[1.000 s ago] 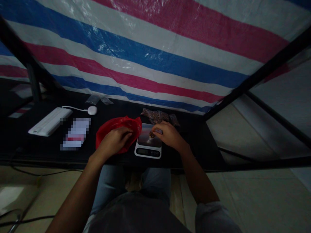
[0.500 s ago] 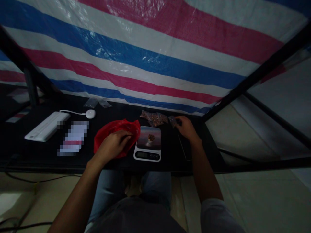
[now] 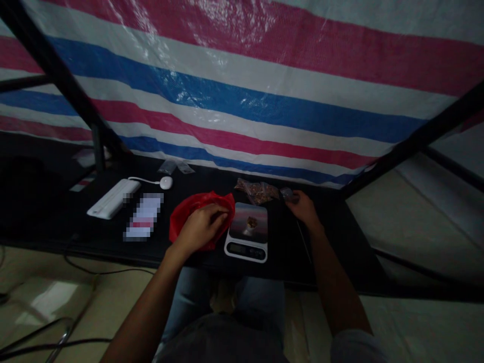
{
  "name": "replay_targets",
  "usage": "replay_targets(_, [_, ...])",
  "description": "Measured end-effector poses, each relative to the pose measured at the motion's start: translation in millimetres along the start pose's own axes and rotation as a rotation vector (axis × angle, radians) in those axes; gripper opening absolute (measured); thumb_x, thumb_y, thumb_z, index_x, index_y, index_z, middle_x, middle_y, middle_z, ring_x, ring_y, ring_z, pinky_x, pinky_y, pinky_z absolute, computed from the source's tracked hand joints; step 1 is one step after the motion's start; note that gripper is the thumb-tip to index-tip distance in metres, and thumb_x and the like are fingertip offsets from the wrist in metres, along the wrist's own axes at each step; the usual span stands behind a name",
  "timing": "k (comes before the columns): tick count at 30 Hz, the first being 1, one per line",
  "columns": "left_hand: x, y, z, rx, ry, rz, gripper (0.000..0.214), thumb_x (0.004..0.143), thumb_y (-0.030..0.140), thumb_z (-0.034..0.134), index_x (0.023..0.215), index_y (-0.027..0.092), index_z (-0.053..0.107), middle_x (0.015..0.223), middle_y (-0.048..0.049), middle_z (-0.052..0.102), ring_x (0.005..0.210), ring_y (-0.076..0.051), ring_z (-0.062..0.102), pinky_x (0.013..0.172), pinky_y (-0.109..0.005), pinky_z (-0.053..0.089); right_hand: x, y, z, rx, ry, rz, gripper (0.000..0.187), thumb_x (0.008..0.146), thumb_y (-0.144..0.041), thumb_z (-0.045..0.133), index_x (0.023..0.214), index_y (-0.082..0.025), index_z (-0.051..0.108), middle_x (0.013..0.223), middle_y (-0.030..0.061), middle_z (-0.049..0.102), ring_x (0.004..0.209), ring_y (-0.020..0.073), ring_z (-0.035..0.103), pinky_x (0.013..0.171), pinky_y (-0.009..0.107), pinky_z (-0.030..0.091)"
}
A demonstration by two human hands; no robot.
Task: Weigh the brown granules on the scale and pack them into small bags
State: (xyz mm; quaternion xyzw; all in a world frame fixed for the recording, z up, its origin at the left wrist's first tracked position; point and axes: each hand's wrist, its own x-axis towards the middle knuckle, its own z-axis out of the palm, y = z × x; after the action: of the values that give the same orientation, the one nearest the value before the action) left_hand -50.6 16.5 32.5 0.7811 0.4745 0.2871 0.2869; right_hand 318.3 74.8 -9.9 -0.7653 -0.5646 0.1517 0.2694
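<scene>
My left hand point(image 3: 202, 227) lies on a crumpled red plastic bag point(image 3: 196, 217), its fingers gathered on the bag's top. To its right stands a white digital kitchen scale point(image 3: 247, 233), with a picture on its platform and nothing on it. My right hand point(image 3: 302, 207) is at the table's back right, pinching a small plastic packet point(image 3: 288, 194). Just left of that packet lies a clear bag of brown pieces point(image 3: 257, 191), apart from my fingers.
A white oblong device point(image 3: 113, 199) is cabled to a round white object point(image 3: 165, 182). A pixelated flat item point(image 3: 143, 217) lies beside them. Small clear bags point(image 3: 172, 167) lie at the back of the black table point(image 3: 287, 262), before a striped tarpaulin point(image 3: 242, 91).
My right hand has moved from over the scale to the back right and holds the small packet. My left hand stays on the red bag. The whole view has shifted with my head.
</scene>
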Motion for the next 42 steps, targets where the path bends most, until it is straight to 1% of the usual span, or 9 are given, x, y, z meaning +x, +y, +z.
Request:
replay_targets(5, [5, 15, 3.5, -0.249, 0.115, 0.004, 0.031, 0.091, 0.04, 0.066, 0.114, 0.02, 0.072, 0.117, -0.0081, 0.075, 0.108, -0.024, 0.07, 0.099, -0.038, 0.053, -41, -27, -13, 0.454, 0.12, -0.202, 0.053, 0.074, -0.029, 0.074, 0.124, -0.017, 0.062, 0.116, 0.0144, 0.072, 0.104, 0.0282, 0.069, 0.089, 0.046, 0.058])
replay_targets(10, [14, 40, 17.3, -0.567, 0.053, 0.041, 0.063, 0.078, 0.047, 0.079, 0.132, 0.019, 0.065, 0.139, -0.0127, 0.065, 0.129, -0.03, 0.061, 0.108, -0.043, 0.051, -111, -84, -8, 0.665, -0.152, -0.389, 0.05, 0.084, -0.032, 0.074, 0.131, -0.024, 0.059, 0.13, 0.0106, 0.066, 0.112, 0.025, 0.068, 0.095, 0.042, 0.057])
replay_targets(15, [13, 44, 27.3, -0.726, 0.01, 0.071, 0.056, 0.078, 0.049, 0.079, 0.123, 0.018, 0.068, 0.124, -0.0126, 0.073, 0.116, -0.03, 0.068, 0.105, -0.045, 0.052, -145, -111, 7, 0.731, -0.279, -0.463, 0.046, 0.086, -0.031, 0.075, 0.129, -0.026, 0.059, 0.127, 0.0086, 0.067, 0.116, 0.0246, 0.066, 0.1, 0.041, 0.054])
replay_targets(19, [6, 37, 22.7, -0.8, 0.08, 0.047, 0.054, 0.074, 0.056, 0.08, 0.109, 0.017, 0.067, 0.111, -0.0115, 0.076, 0.105, -0.029, 0.072, 0.097, -0.043, 0.056, -145, -102, 2, 0.734, -0.329, -0.482, 0.058, 0.08, -0.031, 0.08, 0.133, -0.027, 0.057, 0.131, 0.0082, 0.065, 0.12, 0.0243, 0.064, 0.098, 0.038, 0.053])
replay_targets(21, [3, 31, 16.4, -0.776, 0.129, 0.02, 0.055, 0.073, 0.057, 0.08, 0.107, 0.017, 0.065, 0.109, -0.011, 0.077, 0.104, -0.028, 0.072, 0.095, -0.041, 0.056, -139, -89, -1, 0.682, -0.254, -0.444, 0.047, 0.084, -0.032, 0.076, 0.128, -0.025, 0.061, 0.129, 0.0085, 0.067, 0.118, 0.0242, 0.064, 0.095, 0.038, 0.053])
replay_targets(24, [2, 22, 8.0, -0.608, 0.109, -0.018, 0.048, 0.077, 0.052, 0.077, 0.108, 0.017, 0.065, 0.108, -0.01, 0.076, 0.101, -0.026, 0.072, 0.091, -0.039, 0.056, -129, -69, 2, 0.528, -0.138, -0.354, 0.034, 0.086, -0.032, 0.071, 0.119, -0.023, 0.067, 0.119, 0.0087, 0.07, 0.11, 0.0243, 0.066, 0.089, 0.039, 0.053])
replay_targets(28, [4, 6, 10.8, -0.241, -0.003, -0.002, 0.041, 0.083, 0.046, 0.073, 0.112, 0.019, 0.066, 0.11, -0.0089, 0.074, 0.099, -0.026, 0.07, 0.088, -0.039, 0.055, -121, -58, 19, 0.4, -0.19, -0.385, 0.044, 0.078, -0.029, 0.081, 0.12, -0.024, 0.068, 0.121, 0.0085, 0.07, 0.113, 0.0255, 0.064, 0.096, 0.042, 0.051])
replay_targets(34, [7, -2, 30.4, -0.067, -0.079, 0.023, 0.042, 0.083, 0.042, 0.072, 0.118, 0.019, 0.066, 0.115, -0.0102, 0.074, 0.1, -0.028, 0.07, 0.09, -0.041, 0.054, -119, -71, 32, 0.374, -0.211, -0.458, 0.03, 0.078, -0.022, 0.08, 0.107, -0.021, 0.073, 0.108, 0.0069, 0.073, 0.107, 0.0237, 0.066, 0.097, 0.042, 0.051])
replay_targets(42, [10, 3, 38.7, -0.109, -0.043, 0.08, 0.045, 0.083, 0.046, 0.073, 0.119, 0.021, 0.064, 0.116, -0.0091, 0.073, 0.103, -0.027, 0.07, 0.09, -0.038, 0.054, -96, -101, -7, 0.117, -0.274, -0.738, 0.027, 0.08, -0.022, 0.078, 0.106, -0.021, 0.072, 0.106, 0.0068, 0.073, 0.104, 0.0246, 0.063, 0.095, 0.04, 0.048])
